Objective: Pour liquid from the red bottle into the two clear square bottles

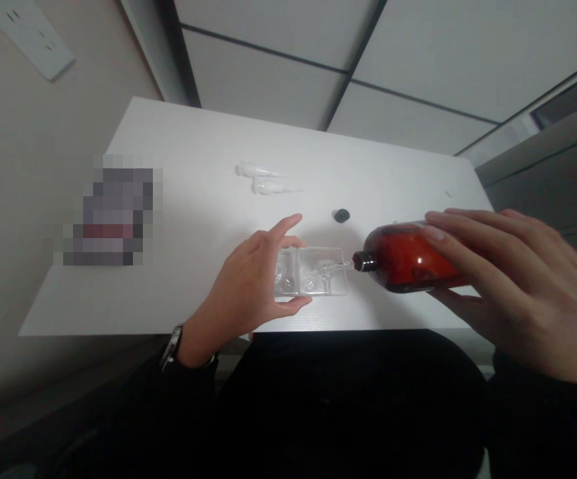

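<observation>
Right hand grips red bottle tipped sideways, neck over clear tray, liquid running in. Left hand pinches tray's edge, steadying it on tabletop. Cap lies behind.

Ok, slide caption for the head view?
Right hand tips a red bottle over a clear plastic tray held by the left hand on a white table.

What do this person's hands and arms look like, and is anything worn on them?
The left hand and right hand are bare, with no gloves or rings showing. Black long sleeves cover both arms to the wrists. A wristwatch sits at the left cuff.
</observation>
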{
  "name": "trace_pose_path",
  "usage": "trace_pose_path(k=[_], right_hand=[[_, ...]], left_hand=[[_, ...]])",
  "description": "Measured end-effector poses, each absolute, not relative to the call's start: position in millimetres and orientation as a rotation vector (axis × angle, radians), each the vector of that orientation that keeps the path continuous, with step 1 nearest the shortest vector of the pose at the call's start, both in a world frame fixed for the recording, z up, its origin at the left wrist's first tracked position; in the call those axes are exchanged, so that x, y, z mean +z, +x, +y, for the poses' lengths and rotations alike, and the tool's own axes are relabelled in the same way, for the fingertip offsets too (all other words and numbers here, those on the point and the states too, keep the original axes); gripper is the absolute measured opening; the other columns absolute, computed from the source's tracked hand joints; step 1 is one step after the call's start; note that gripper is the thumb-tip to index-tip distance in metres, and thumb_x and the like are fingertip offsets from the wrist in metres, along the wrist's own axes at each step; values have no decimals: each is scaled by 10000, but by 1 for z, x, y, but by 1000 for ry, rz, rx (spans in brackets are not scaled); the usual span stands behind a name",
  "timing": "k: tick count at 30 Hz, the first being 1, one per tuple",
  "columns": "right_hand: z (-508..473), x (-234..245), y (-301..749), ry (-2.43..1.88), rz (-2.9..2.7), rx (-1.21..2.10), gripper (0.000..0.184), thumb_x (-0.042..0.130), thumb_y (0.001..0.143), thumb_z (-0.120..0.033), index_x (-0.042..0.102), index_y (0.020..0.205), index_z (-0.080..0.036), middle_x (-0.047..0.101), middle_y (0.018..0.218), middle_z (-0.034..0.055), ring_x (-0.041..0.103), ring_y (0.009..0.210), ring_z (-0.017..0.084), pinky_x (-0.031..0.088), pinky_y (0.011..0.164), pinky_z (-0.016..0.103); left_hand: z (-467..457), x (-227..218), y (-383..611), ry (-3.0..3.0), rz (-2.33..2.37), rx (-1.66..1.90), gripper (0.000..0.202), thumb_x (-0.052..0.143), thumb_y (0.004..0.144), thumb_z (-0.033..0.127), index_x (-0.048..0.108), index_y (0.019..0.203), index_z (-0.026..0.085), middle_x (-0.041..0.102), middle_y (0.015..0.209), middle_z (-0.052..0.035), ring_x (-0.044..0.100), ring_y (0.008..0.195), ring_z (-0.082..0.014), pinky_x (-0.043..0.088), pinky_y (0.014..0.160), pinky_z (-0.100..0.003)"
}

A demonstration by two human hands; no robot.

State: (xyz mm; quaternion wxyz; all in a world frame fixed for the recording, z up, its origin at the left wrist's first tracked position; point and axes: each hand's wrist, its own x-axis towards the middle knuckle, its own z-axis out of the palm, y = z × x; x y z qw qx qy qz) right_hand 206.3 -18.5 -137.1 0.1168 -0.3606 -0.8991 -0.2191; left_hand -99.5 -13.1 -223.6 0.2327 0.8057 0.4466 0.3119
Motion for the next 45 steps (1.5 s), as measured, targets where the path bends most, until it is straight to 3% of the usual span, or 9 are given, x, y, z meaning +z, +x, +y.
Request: trace_pose_path(k=[9,22,28,36,41,45], right_hand=[[-21,-135,209,-1093,-2661,-589,932,767,913,-171,255,1678,-313,653,1455,138,660,1290,394,552,1075,588],[-18,-135,208,-1045,-2642,-624,911,785,902,-198,298,1665,-301,678,1424,139,695,1231,387,587,1021,579],[-21,-135,206,-1141,-2655,-576,909,724,946,-178,221,1678,-372,637,1487,87,660,1296,366,566,1063,572],[-19,-133,205,-1127,-2689,-563,921,722,946,-161,207,1683,-358,633,1487,114,652,1302,384,577,1033,599],[-20,-133,205,-1158,-2673,-538,884,694,969,-184,210,1670,-424,627,1500,67,653,1308,368,574,1041,604],[-20,-133,206,-1148,-2669,-557,896,707,960,-178,214,1673,-403,626,1502,75,649,1316,363,562,1064,595]], left_hand=[[-13,-220,-99,2215,1217,837,895,879,746,266,390,1494,215,649,1425,-147,672,1223,-330,546,1057,-472],[-13,-220,-99,2208,1217,841,892,887,731,254,407,1482,225,681,1379,-131,681,1208,-331,555,1047,-475],[-13,-221,-99,2211,1203,850,886,871,752,273,394,1497,228,681,1380,-133,682,1208,-326,546,1059,-479],[-13,-221,-99,2217,1212,843,912,894,728,271,398,1492,213,625,1456,-163,682,1208,-333,556,1043,-476],[-13,-220,-99,2220,1214,838,901,879,743,267,388,1497,224,650,1428,-143,679,1215,-323,546,1061,-467],[-12,-220,-98,2223,1214,838,897,875,745,276,389,1498,227,645,1436,-145,683,1205,-326,552,1049,-470]])
